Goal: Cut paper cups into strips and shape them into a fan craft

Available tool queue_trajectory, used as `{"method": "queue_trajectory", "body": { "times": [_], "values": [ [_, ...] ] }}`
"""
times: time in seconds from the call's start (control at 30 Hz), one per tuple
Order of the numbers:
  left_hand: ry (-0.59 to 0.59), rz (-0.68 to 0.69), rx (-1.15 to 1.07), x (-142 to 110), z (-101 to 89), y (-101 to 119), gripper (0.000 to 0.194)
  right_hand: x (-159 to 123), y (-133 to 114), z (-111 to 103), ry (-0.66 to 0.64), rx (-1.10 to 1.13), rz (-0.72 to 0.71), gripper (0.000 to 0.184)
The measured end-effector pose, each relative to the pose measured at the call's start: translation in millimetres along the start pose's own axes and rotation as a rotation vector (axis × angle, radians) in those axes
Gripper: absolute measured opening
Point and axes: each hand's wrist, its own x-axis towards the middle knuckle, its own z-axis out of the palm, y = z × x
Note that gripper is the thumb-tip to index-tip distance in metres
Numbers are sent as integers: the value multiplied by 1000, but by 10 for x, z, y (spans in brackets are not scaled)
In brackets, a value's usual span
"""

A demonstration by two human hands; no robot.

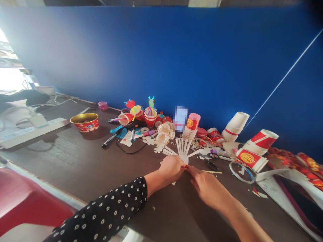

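In the middle of the head view is a paper cup cut into strips [183, 147], its white strips fanned out away from me. My left hand [172, 167] is closed on its near left side, the fingers curled. My right hand [205, 184] meets it from the right, with thumb and index finger closed at the near edge; a bit of red and yellow shows between the hands. The hands hide most of the cup's near part. A thin wooden stick [212, 172] lies just beyond the right hand, near black-handled scissors [211, 164].
Stacked paper cups [236, 127] stand at right, beside a roll of tape [241, 172] and a tablet-like device [297, 198]. Behind are cup figures [150, 116], a marker [109, 140] and paper scraps. A red-gold bowl [85, 125] and power strip [35, 132] sit left.
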Motion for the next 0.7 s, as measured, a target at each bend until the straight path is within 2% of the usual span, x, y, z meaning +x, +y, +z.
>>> {"method": "queue_trajectory", "body": {
  "times": [0.1,0.33,0.5,0.7],
  "values": [
    [36,53,116,2,24,12,28,1,-7,-4,-2,-3,-6,47],
    [15,106,223,-22,12,52,20,9,40,12,13,36,14,44],
    [32,131,171,27,32,-9,18,75,166,74,111,96,6,35],
    [38,84,79,31,20,-27,22,156,214,108,200,-14,16,26]
  ]
}}
